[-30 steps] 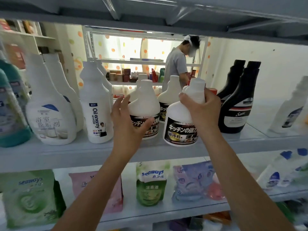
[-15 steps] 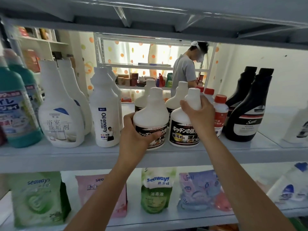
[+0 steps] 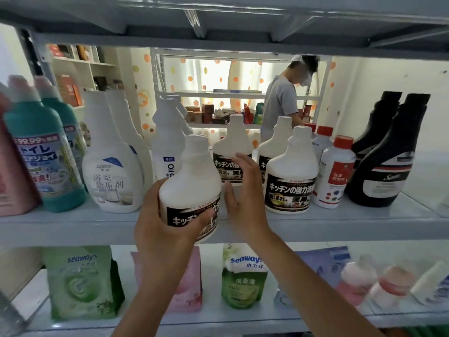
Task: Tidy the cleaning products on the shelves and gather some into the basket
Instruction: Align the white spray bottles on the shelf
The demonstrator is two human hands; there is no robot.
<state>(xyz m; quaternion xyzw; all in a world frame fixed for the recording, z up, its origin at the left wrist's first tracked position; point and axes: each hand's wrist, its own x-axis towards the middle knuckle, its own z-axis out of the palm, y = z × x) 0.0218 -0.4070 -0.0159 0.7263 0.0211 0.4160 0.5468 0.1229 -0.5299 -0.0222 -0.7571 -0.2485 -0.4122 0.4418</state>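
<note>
The left hand [image 3: 167, 229] has its grip clamped round the lower body of a white kitchen-cleaner bottle [image 3: 194, 176], with the thumb lying across the black label. The bottle is in front of the middle shelf [image 3: 73, 227], at its front edge. Its long axis is near upright, cap pointing up. The right hand [image 3: 243, 198] is just beside it with its grip apart, fingers straight, holding nothing. Three matching bottles [image 3: 291, 176] stand upright on the shelf behind.

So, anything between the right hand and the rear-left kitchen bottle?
Nothing visible. The open right hand has fingertips over the label of the rear-left kitchen bottle; the held bottle in the left hand is left of them.
</note>
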